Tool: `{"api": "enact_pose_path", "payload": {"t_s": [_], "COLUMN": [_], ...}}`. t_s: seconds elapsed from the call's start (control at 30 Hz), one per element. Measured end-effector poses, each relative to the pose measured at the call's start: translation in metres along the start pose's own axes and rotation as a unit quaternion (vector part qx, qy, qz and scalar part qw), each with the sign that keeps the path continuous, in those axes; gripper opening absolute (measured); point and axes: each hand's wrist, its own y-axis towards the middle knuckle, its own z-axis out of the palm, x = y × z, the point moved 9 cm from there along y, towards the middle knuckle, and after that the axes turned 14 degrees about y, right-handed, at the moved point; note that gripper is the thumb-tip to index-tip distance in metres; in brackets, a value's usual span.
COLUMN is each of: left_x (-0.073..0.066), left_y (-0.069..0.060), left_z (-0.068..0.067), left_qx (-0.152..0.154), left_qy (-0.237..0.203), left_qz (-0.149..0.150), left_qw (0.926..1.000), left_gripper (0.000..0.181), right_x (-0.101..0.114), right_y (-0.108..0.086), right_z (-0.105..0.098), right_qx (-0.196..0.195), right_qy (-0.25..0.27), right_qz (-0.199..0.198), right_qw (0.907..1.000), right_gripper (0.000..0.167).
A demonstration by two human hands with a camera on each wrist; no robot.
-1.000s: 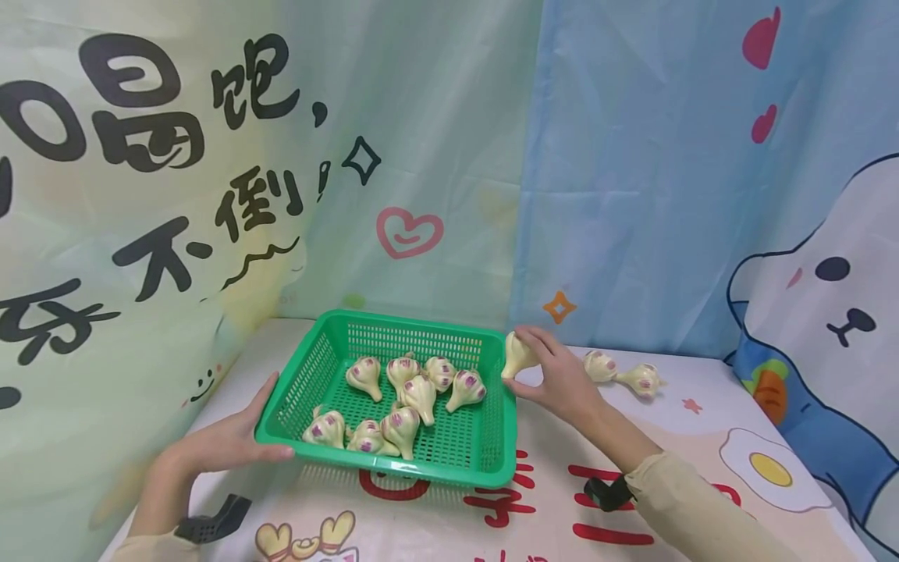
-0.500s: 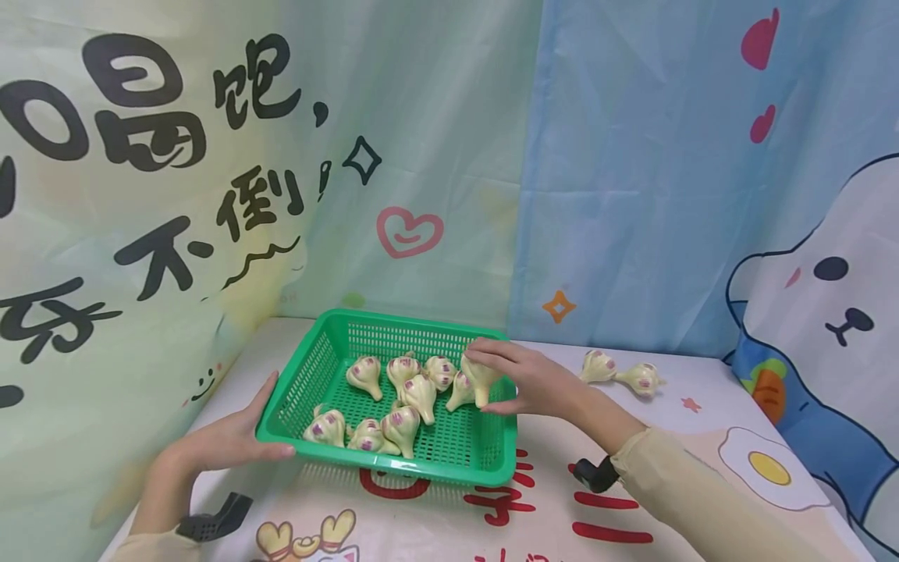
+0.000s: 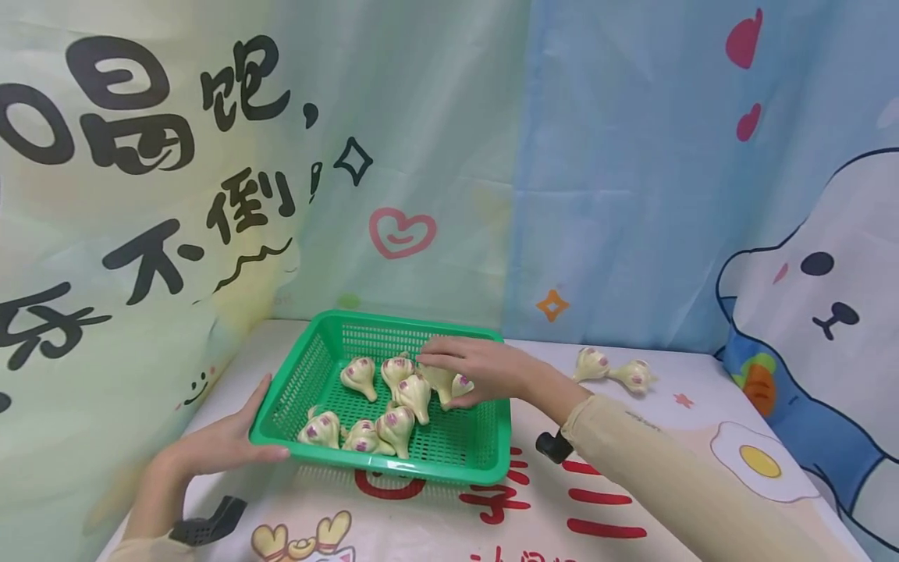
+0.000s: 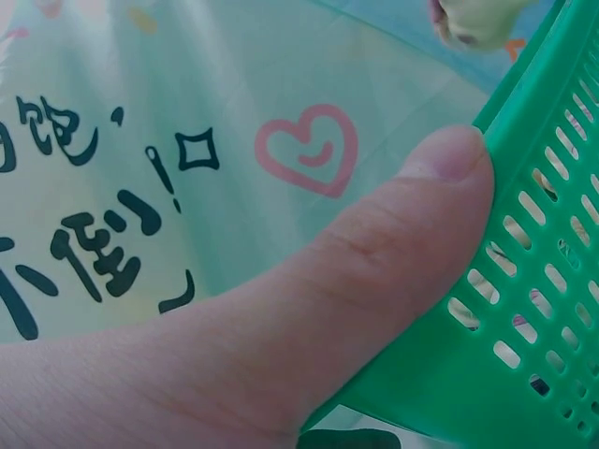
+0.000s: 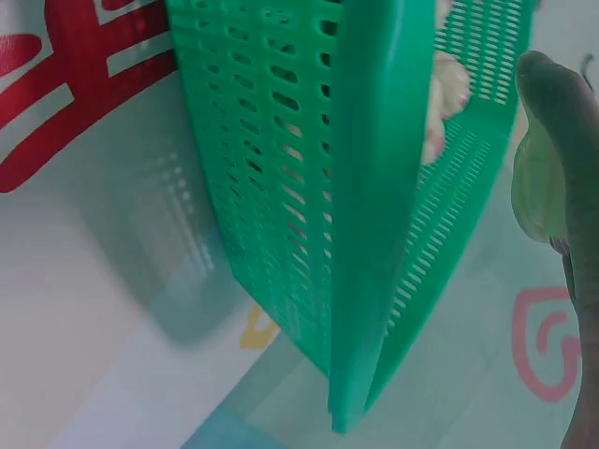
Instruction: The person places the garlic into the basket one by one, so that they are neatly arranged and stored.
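In the head view a green plastic basket (image 3: 393, 466) with slotted walls stands tilted toward me, several garlic bulbs (image 3: 413, 396) lying in it. My left hand (image 3: 218, 441) holds its left end between thumb and fingers. The thumb (image 4: 374, 243) lies along the green rim in the left wrist view, while the other fingers are hidden there. My right hand (image 3: 492, 368) reaches over the right wall and pinches a garlic bulb (image 3: 437, 380) above the others. The right wrist view shows part of that held garlic bulb (image 5: 538, 187) beside the thumb.
Two more garlic bulbs, one nearer (image 3: 591, 364) and one farther right (image 3: 634, 376), lie on the table behind my right forearm. A printed cloth (image 3: 688, 460) covers the table. Curtains (image 3: 449, 156) hang close behind the basket and along the left side.
My right hand has carried the garlic bulb from outside the basket's right rim leftward over the bulbs inside. My left hand and the basket have stayed about where they were.
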Motion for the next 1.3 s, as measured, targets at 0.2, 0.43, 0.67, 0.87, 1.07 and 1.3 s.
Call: {"api": "enact_pose_path", "payload": {"t_s": [0.2,0.43,0.67,0.87,1.07,1.3], "left_x": [0.003,0.003,0.004,0.003,0.005,0.001], "left_y": [-0.002,-0.002,-0.002,-0.002,-0.001,0.000], "left_z": [0.000,0.001,0.001,0.000,0.001,0.000], "left_qx": [0.005,0.008,0.006,0.002,-0.001,-0.002], "left_qy": [-0.009,-0.019,-0.021,-0.015,-0.007,-0.008], "left_qz": [-0.008,-0.008,-0.005,0.003,0.002,0.008], "left_qw": [0.9999,0.9998,0.9998,0.9999,1.0000,0.9999], "left_gripper": [0.118,0.118,0.117,0.118,0.118,0.118], "right_x": [0.000,-0.004,-0.017,-0.024,-0.029,-0.034], "right_y": [0.021,0.035,0.044,0.052,0.057,0.061], "right_z": [0.020,0.026,0.030,0.037,0.049,0.062], "right_qx": [0.047,0.062,0.070,0.087,0.118,0.133], "right_qy": [0.011,0.029,0.070,0.070,0.038,0.010], "right_qz": [0.002,0.043,0.101,0.122,0.147,0.166], "right_qw": [0.9988,0.9967,0.9900,0.9863,0.9813,0.9771], "right_gripper": [0.078,0.077,0.075,0.075,0.078,0.081]}}
